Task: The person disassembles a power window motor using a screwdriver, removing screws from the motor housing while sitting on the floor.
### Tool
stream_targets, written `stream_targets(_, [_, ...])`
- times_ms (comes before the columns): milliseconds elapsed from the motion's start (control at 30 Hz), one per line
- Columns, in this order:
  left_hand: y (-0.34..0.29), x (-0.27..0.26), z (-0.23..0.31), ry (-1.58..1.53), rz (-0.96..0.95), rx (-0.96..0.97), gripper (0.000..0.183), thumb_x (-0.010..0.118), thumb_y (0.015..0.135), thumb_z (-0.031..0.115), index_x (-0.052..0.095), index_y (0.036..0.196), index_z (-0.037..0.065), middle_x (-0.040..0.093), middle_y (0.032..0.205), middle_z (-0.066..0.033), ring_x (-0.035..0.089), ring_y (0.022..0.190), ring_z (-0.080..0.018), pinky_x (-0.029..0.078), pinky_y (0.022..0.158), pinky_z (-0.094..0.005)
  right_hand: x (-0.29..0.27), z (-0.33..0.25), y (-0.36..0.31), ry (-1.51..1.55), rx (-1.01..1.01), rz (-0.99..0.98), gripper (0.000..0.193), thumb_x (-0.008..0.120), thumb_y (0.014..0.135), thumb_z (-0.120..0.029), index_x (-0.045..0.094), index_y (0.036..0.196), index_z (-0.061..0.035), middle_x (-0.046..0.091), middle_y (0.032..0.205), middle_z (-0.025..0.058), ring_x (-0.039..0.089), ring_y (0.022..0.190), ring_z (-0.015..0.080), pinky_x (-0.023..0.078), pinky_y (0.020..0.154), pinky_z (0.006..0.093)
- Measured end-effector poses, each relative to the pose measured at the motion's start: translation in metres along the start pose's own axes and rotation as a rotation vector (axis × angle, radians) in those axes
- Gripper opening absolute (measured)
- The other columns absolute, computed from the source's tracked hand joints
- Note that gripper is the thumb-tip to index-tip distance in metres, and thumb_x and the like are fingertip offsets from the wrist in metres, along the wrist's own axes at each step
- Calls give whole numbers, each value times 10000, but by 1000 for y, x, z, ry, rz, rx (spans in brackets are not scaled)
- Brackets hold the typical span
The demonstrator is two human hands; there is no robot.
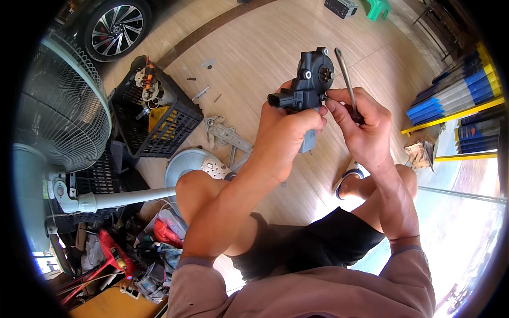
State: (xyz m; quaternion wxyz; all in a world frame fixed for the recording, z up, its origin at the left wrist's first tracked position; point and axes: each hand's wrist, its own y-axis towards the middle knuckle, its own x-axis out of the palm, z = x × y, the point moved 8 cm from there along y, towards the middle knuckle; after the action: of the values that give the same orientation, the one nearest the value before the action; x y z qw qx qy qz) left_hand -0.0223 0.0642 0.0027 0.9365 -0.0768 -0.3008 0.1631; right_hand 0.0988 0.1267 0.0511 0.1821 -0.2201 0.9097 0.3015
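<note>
My left hand [291, 130] is closed around a small car electric motor [317, 74] with a black gear housing, raised above the floor in front of me. The motor's black plug socket points left, and its grey can shows below my thumb. At the housing's right edge, the thumb and forefinger of my right hand [368, 124] pinch a small screw-like part [324, 97]. A screwdriver [344, 74] is also tucked in that hand, its metal shaft slanting up and away from me. My fingers hide most of its dark handle.
A black plastic crate [175, 124] of parts and a metal window regulator [228, 137] lie on the floor to the left. Beside them stands a large fan [74, 106]. A yellow-edged rack [456, 114] stands right; a car wheel [117, 31] is at far left.
</note>
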Motion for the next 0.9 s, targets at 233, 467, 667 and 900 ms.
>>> stream_targets(233, [-1, 3, 0, 80, -18, 61, 387, 595, 698, -9, 566, 1084, -3, 617, 852, -53, 579, 758, -109, 457, 684, -250, -3, -9, -4, -76, -99, 31, 154, 695, 836, 11, 685, 987, -21, 675, 810, 77, 690, 694, 161, 519, 565, 253])
stream_targets(467, [-1, 6, -2, 69, -14, 48, 386, 587, 692, -13, 569, 1078, -2, 613, 849, -44, 568, 757, -100, 448, 683, -242, -5, -6, -6, -112, -118, 38, 153, 696, 836, 4, 678, 986, -21, 668, 795, 90, 683, 670, 192, 521, 558, 270])
stream_targets(667, [0, 8, -3, 79, -21, 52, 368, 584, 691, -19, 570, 1058, 5, 600, 833, -28, 559, 745, -94, 434, 666, -240, -7, -13, -6, -159, -154, 62, 151, 701, 834, -2, 675, 982, -20, 671, 788, 91, 680, 656, 202, 521, 557, 280])
stream_targets(900, [1, 10, -2, 72, -16, 62, 368, 586, 688, -18, 567, 1054, 9, 593, 839, -24, 544, 732, -88, 420, 650, -232, -7, -12, -6, -178, -178, 77, 117, 706, 835, -14, 672, 946, -22, 669, 780, 92, 678, 643, 215, 518, 540, 288])
